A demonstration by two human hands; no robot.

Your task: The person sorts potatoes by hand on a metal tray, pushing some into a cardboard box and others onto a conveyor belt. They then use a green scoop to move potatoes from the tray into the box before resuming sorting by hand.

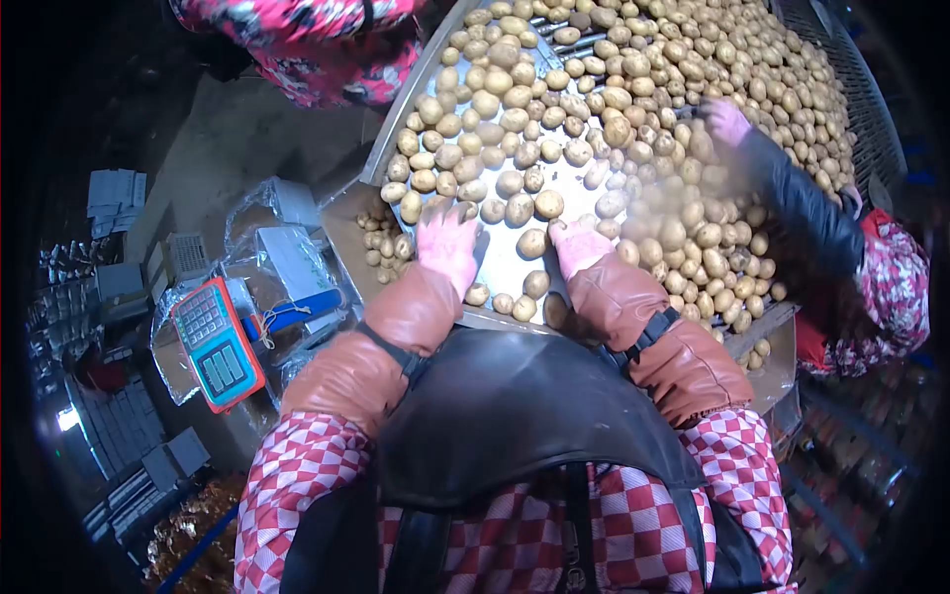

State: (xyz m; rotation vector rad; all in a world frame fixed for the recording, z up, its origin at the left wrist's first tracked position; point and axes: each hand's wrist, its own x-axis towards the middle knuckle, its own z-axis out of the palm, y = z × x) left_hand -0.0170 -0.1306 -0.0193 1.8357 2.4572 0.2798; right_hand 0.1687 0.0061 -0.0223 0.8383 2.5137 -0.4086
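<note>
My left hand, in a pink glove, rests at the left part of the pale metal sorting table. Its fingers are spread and reach toward potatoes just beyond them; no potato shows in its grip. My right hand, gloved the same way, is at the near right, fingers stretched forward and apart, beside a potato. The fingertips look slightly blurred, and contact with the potatoes is hard to tell. A few potatoes lie between my forearms at the near edge.
A large potato heap covers the far right. A co-worker's gloved hand reaches over it from the right. Another person stands at the far left. A cardboard box with potatoes and a red-framed scale are at the left.
</note>
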